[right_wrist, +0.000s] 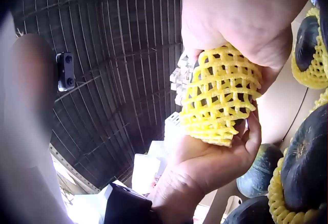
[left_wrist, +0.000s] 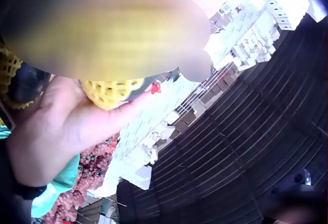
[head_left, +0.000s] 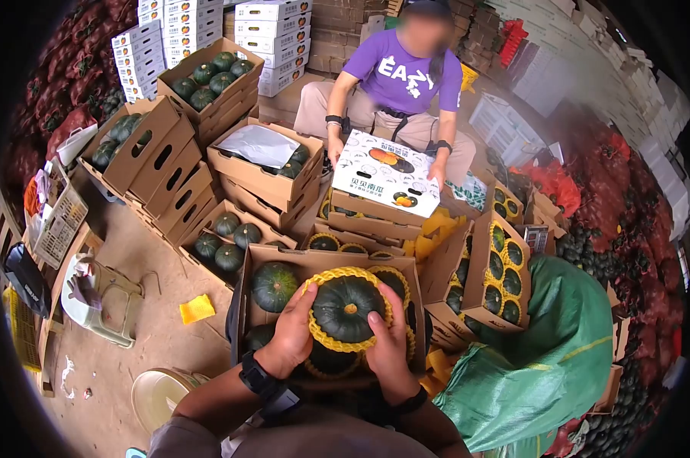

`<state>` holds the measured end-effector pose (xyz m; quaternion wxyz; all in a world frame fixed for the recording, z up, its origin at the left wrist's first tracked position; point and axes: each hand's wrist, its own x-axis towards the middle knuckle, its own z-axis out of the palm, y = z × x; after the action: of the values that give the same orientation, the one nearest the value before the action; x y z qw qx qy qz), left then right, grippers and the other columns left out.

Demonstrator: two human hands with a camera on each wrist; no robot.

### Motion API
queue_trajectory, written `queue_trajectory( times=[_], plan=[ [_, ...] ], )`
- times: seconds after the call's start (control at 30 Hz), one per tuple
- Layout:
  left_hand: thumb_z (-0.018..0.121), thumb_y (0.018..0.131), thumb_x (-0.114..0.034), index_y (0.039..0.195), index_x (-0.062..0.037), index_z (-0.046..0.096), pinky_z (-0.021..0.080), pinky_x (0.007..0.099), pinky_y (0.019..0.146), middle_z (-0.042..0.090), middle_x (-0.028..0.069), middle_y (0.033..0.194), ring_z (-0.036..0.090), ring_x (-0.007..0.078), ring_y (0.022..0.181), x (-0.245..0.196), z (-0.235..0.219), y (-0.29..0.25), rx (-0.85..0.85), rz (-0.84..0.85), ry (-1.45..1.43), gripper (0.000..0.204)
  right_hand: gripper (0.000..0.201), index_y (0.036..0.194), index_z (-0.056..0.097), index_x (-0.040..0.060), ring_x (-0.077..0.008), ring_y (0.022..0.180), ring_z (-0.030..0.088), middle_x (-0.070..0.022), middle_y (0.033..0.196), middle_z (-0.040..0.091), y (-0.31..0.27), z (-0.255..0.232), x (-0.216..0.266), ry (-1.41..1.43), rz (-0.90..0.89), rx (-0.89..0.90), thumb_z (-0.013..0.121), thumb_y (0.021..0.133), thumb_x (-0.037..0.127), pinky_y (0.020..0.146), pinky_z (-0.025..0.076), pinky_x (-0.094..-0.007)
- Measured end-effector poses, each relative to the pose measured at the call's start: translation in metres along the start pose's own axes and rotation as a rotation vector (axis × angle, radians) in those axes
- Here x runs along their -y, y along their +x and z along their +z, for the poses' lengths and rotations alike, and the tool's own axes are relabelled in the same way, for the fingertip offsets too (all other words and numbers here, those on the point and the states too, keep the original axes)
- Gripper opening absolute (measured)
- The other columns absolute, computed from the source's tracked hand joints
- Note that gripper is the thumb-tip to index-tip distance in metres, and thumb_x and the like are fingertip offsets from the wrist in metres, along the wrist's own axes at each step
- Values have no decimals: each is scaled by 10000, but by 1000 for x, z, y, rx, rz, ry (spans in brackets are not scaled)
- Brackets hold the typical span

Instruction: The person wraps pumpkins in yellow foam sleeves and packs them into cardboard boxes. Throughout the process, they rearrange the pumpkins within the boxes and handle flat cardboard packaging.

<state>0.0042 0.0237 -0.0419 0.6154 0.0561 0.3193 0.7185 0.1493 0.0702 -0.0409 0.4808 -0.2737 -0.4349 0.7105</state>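
A dark green pumpkin [head_left: 345, 314] in a yellow foam net sleeve [right_wrist: 221, 96] is held up between both hands over an open carton [head_left: 326, 263]. My left hand [head_left: 290, 336] grips its left side, and my right hand [head_left: 390, 349] holds the right side with the thumb over the top. The sleeve wraps the pumpkin's sides and leaves the stem face bare. Below, inside the carton, lie a bare pumpkin [head_left: 275, 286] at the left and netted ones at the right, partly hidden by my hands. Blur covers much of the left wrist view.
Across from me a person in a purple shirt [head_left: 410, 69] holds a printed carton lid [head_left: 383, 172]. Stacked pumpkin cartons [head_left: 173, 179] stand to the left, and cartons of netted pumpkins [head_left: 478, 298] to the right. A green sack [head_left: 543, 351], a stool [head_left: 104, 294] and a bucket [head_left: 158, 397] flank me.
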Motion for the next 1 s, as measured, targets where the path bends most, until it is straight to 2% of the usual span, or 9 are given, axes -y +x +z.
queue_trajectory(
  times=[0.13,0.23,0.27,0.4,0.5,0.57,0.63,0.7,1.0],
  plan=[
    [522,950,-327,1439,-62,269,336,349,1068,414,89,1397,431,225,1257,6,-16,-15,316,304,361,611,536,1383,360,20,-212,1260,408,-113,1366,415,-3,2,9,183,109,24,523,873,43,1050,342,-350],
    [524,931,-398,1467,-73,182,320,392,1080,372,94,1429,413,255,1277,14,-16,-31,489,40,-248,714,562,1413,314,22,-234,1306,363,-128,1407,382,-1,-5,8,158,154,215,489,880,59,1068,318,-383],
    [540,924,-369,1475,-104,149,295,401,1095,329,88,1453,372,255,1309,12,-23,-33,458,-47,-326,725,726,1446,232,35,-318,1369,267,-211,1470,257,9,-22,-1,-509,25,333,615,847,185,1088,282,-423],
    [540,925,-324,1470,-116,154,293,385,1091,302,70,1459,319,220,1337,11,-23,-34,302,-50,229,699,1143,1465,132,69,-470,1381,133,-347,1465,33,-3,6,23,-1135,-255,610,839,623,381,1097,249,-467],
    [564,935,-279,1477,-108,155,332,339,1042,353,68,1401,332,185,1302,-33,-1,-35,255,-151,532,700,1064,1471,110,80,-339,1377,240,-204,1465,235,31,-15,23,-448,135,645,798,681,267,1099,269,-433],
    [588,901,-357,1429,-162,337,361,386,1002,482,81,1330,382,241,1281,-49,-25,-8,295,80,1099,616,878,1424,219,96,-254,1271,383,-118,1349,383,46,-11,25,121,385,378,740,721,169,1066,319,-387],
    [757,716,-355,1378,-194,428,358,403,972,457,9,1345,415,232,1211,-69,-27,4,243,449,2238,757,822,1355,303,103,-278,1237,400,-138,1288,398,65,3,11,-43,255,261,770,682,175,1037,349,-420],
    [776,631,-314,1317,-217,501,338,404,979,458,-24,1348,424,234,1185,-67,-47,17,169,604,2543,746,814,1314,349,136,-356,1225,375,-178,1266,363,78,6,-3,-994,-353,375,800,639,189,994,374,-468],
    [776,631,-319,1191,-207,583,380,359,915,514,7,1255,448,207,1138,-66,-38,11,49,510,2592,603,756,1253,494,297,-456,1229,355,-195,1335,321,69,21,-37,-1731,-209,529,828,575,295,912,424,-536]
  ],
)
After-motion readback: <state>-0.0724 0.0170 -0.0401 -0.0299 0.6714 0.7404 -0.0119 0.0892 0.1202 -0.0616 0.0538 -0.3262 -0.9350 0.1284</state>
